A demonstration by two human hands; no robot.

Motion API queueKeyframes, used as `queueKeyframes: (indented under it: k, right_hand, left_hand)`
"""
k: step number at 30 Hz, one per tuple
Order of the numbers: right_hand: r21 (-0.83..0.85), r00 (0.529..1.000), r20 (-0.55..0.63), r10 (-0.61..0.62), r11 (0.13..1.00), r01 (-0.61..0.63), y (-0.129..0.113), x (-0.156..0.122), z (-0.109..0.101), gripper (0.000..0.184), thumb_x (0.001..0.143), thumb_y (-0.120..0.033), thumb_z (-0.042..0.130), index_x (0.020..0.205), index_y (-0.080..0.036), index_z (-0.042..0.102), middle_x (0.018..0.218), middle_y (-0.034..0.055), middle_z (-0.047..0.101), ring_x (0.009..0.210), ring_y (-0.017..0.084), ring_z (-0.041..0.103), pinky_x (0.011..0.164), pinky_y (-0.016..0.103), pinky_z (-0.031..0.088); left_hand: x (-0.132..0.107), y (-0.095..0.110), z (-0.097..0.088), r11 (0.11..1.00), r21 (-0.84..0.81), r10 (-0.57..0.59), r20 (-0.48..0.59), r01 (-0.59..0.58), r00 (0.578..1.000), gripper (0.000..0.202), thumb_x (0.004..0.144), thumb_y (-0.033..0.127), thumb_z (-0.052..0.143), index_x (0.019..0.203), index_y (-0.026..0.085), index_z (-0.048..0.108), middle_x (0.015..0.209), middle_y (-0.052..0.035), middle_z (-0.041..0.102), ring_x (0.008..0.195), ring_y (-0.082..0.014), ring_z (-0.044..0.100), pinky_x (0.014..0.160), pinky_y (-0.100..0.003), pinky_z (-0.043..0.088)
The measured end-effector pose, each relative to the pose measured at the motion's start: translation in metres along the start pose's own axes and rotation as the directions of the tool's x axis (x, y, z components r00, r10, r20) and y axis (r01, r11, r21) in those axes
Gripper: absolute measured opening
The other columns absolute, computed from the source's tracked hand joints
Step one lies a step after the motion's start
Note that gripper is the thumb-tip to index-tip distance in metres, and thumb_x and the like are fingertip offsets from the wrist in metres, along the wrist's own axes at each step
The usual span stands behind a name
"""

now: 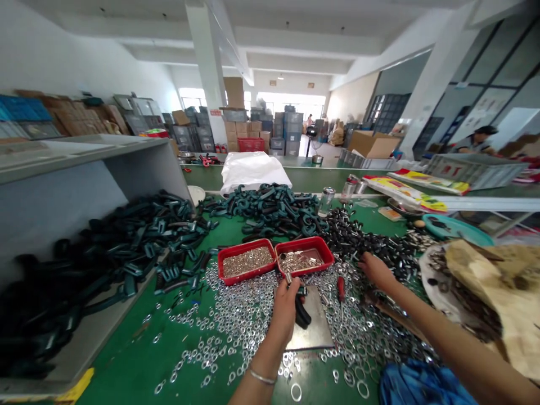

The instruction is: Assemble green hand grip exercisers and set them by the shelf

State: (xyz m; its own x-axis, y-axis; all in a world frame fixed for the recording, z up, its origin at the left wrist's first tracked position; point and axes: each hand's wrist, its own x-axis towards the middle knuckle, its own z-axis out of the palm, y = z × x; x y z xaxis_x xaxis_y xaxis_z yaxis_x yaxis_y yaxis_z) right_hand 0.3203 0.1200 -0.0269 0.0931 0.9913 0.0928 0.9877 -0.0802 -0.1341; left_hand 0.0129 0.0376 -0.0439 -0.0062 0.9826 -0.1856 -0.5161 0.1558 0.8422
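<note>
My left hand is closed around a black curved handle with a metal part sticking up above the fingers. It hangs over a flat metal plate. My right hand reaches to the edge of a heap of black-headed screws, its fingers drawn together; whatever is between them is hidden. Just ahead of my left hand stand two red trays, one with small brassy pieces and one with small metal pins. A red-handled screwdriver lies between my hands.
Silver washers and rings cover the green table. Dark green curved handles are heaped behind the trays and in the grey shelf box at left. Glass jars, brown paper and blue cloth lie around. A co-worker sits far right.
</note>
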Motion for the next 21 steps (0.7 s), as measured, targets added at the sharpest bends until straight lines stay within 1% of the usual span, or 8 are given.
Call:
queueKeyframes:
  k: [2, 4, 6, 8, 10, 13, 18, 21]
  right_hand:
    - [0.054, 0.999, -0.040, 0.000, 0.999, 0.002, -0.014, -0.019, -0.012, 0.023, 0.093, -0.019, 0.048, 0.110, -0.010, 0.059, 0.101, 0.0165, 0.067, 0.095, 0.026, 0.065, 0.082, 0.034, 0.046]
    - [0.218, 0.994, -0.071, -0.081, 0.971, 0.095, -0.038, -0.046, -0.025, 0.029, 0.096, -0.027, 0.045, 0.121, -0.016, 0.057, 0.113, 0.0119, 0.066, 0.100, 0.022, 0.065, 0.087, 0.032, 0.048]
    - [0.511, 0.973, -0.096, -0.209, 0.828, 0.228, -0.068, -0.077, -0.038, 0.031, 0.096, -0.035, 0.047, 0.123, -0.023, 0.056, 0.114, 0.0067, 0.067, 0.099, 0.021, 0.066, 0.087, 0.033, 0.050]
    - [0.679, 0.960, -0.087, -0.267, 0.689, 0.253, -0.098, -0.104, -0.047, 0.029, 0.095, -0.037, 0.051, 0.121, -0.025, 0.056, 0.104, 0.0045, 0.069, 0.090, 0.020, 0.067, 0.082, 0.034, 0.053]
    - [0.700, 0.945, -0.103, -0.310, 0.653, 0.291, -0.120, -0.120, -0.052, 0.024, 0.093, -0.035, 0.055, 0.114, -0.024, 0.058, 0.100, 0.0041, 0.068, 0.087, 0.020, 0.067, 0.081, 0.036, 0.053]
    - [0.664, 0.902, -0.159, -0.401, 0.633, 0.399, -0.137, -0.129, -0.052, 0.019, 0.093, -0.032, 0.057, 0.110, -0.023, 0.059, 0.103, 0.0058, 0.067, 0.093, 0.022, 0.065, 0.085, 0.037, 0.051]
    - [0.833, 0.948, -0.048, -0.314, 0.512, 0.211, -0.148, -0.133, -0.046, 0.016, 0.098, -0.036, 0.047, 0.104, -0.022, 0.053, 0.076, 0.0006, 0.063, 0.066, 0.018, 0.064, 0.067, 0.033, 0.053]
    - [0.801, 0.918, -0.093, -0.386, 0.519, 0.299, -0.151, -0.136, -0.044, 0.020, 0.095, -0.039, 0.055, 0.103, -0.022, 0.056, 0.091, 0.0054, 0.065, 0.084, 0.020, 0.064, 0.078, 0.035, 0.051]
  left_hand:
    - [0.000, 0.002, 0.000, 0.997, -0.069, -0.025, -0.025, 0.023, 0.999, 0.039, 0.080, 0.052, 0.069, 0.094, 0.017, 0.060, 0.084, -0.0002, 0.059, 0.064, -0.0098, 0.053, 0.060, -0.022, 0.044]
    - [0.000, 0.005, 0.002, 0.989, -0.142, -0.039, -0.036, 0.033, 0.999, 0.039, 0.079, 0.052, 0.070, 0.093, 0.017, 0.059, 0.084, 0.0000, 0.058, 0.062, -0.0088, 0.053, 0.059, -0.022, 0.044]
    - [-0.001, 0.007, 0.006, 0.981, -0.192, -0.021, -0.021, 0.016, 1.000, 0.038, 0.079, 0.051, 0.070, 0.093, 0.017, 0.059, 0.084, -0.0001, 0.058, 0.064, -0.0089, 0.053, 0.060, -0.021, 0.044]
    - [-0.004, 0.008, 0.010, 0.978, -0.210, 0.003, 0.005, -0.002, 1.000, 0.037, 0.079, 0.050, 0.070, 0.093, 0.018, 0.059, 0.084, 0.0001, 0.058, 0.066, -0.0093, 0.053, 0.061, -0.021, 0.044]
    - [-0.009, 0.008, 0.013, 0.983, -0.182, 0.013, 0.037, -0.006, 0.999, 0.036, 0.080, 0.051, 0.069, 0.093, 0.018, 0.059, 0.083, 0.0006, 0.059, 0.066, -0.0097, 0.053, 0.061, -0.021, 0.044]
    - [-0.014, 0.009, 0.013, 0.999, -0.037, 0.020, 0.087, -0.017, 0.996, 0.036, 0.083, 0.053, 0.065, 0.093, 0.019, 0.059, 0.082, 0.0006, 0.060, 0.067, -0.0113, 0.054, 0.063, -0.023, 0.045]
    - [-0.020, 0.020, 0.010, 0.987, 0.130, 0.071, 0.139, -0.090, 0.988, 0.037, 0.088, 0.056, 0.057, 0.100, 0.021, 0.059, 0.089, -0.0008, 0.063, 0.074, -0.0143, 0.057, 0.069, -0.025, 0.046]
    - [-0.026, 0.028, 0.008, 0.961, 0.238, 0.102, 0.159, -0.139, 0.982, 0.037, 0.090, 0.055, 0.053, 0.101, 0.021, 0.059, 0.089, -0.0013, 0.063, 0.079, -0.0161, 0.058, 0.076, -0.027, 0.046]
